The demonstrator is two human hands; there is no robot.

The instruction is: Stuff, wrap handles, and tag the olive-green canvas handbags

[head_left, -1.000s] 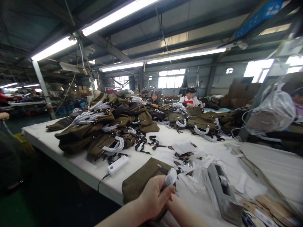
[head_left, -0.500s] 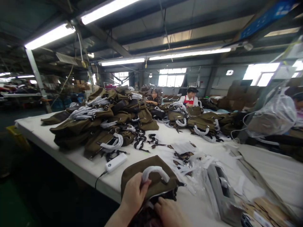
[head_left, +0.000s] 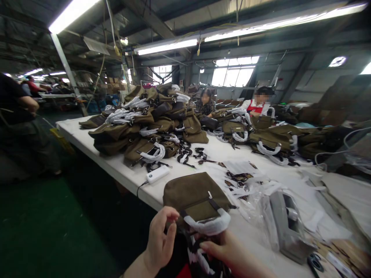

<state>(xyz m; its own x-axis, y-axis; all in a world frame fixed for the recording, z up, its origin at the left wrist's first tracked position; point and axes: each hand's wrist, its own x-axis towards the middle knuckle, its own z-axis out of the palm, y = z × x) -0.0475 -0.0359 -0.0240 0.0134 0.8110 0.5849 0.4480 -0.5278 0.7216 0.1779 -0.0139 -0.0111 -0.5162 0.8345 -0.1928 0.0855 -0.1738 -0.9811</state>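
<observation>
Left hand [head_left: 161, 241] pinching the near edge of an olive bag [head_left: 194, 197] at the table's [head_left: 121, 170] front; right hand [head_left: 228, 255] closed under its white-wrapped handle [head_left: 209, 226]. Handle already sleeved, by the look of it. Behind, heaped finished bags [head_left: 150, 123]; nearby, a white power bank [head_left: 158, 174] and a tape dispenser [head_left: 286, 224].

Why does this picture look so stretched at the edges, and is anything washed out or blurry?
Head view: the wide lens bends the white table edge and roof beams; the long ceiling tube lights and far windows are blown out to white; the olive-brown fabric bag is fairly sharp, while the left hand and right hand at the bottom edge look soft and smeared.
</observation>
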